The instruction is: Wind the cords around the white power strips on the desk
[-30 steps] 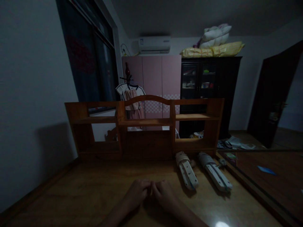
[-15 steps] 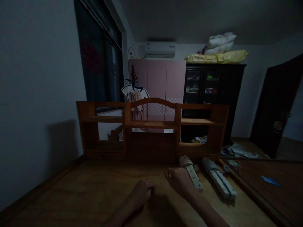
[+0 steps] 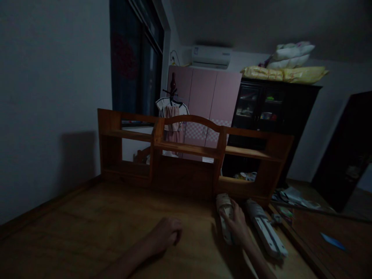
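The room is dim. My right hand lies over the nearer of two long white tools on the wooden desk, with fingers curled around its body. A second white tool lies just to the right of it. My left hand rests on the desk in a loose fist, apart from both tools, and nothing shows in it.
A wooden shelf unit stands along the desk's back edge. Behind it are a pink wardrobe, a dark glass-door cabinet with bedding on top, and a window on the left. A blue scrap lies at the right.
My hands were together at the desk's middle. The right hand has moved right and closed over the nearer white tool. The left stayed put. The view has shifted left.
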Action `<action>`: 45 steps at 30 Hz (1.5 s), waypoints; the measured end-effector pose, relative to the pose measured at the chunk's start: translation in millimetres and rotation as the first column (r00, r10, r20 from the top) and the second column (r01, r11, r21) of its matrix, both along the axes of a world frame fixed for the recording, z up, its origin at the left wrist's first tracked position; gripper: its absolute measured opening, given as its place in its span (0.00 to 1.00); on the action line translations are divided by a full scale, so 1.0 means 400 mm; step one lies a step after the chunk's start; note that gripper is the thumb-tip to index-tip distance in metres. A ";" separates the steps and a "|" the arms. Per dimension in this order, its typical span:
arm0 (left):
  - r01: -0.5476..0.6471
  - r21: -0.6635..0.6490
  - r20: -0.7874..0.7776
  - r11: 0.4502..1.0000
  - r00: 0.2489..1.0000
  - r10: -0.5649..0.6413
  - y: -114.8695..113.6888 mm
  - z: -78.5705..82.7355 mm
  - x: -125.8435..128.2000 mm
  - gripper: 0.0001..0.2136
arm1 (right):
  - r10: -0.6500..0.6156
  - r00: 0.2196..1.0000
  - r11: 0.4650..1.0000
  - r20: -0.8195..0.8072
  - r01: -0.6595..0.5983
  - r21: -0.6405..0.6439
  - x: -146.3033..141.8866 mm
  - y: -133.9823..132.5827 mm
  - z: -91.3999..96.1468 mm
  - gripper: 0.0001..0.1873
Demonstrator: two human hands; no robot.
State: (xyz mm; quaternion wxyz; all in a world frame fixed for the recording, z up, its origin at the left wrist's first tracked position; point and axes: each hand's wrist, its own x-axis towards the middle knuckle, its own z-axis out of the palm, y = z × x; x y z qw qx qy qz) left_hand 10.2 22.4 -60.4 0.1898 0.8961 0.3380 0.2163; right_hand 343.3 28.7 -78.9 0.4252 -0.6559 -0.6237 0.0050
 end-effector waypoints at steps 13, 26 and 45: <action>0.017 -0.010 -0.031 1.000 0.999 -0.018 -0.007 0.000 0.004 0.12 | 0.175 0.918 0.982 -0.357 -0.191 -0.010 0.021 0.017 -0.010 0.42; 0.017 -0.005 -0.018 1.000 1.000 -0.017 -0.003 -0.002 0.006 0.13 | -0.107 0.991 0.990 0.075 0.113 -0.081 -0.038 -0.044 0.040 0.32; 0.029 -0.005 -0.004 1.000 1.000 -0.029 -0.015 0.015 0.006 0.13 | -0.175 0.859 0.983 0.481 0.176 0.044 -0.045 -0.085 0.111 0.27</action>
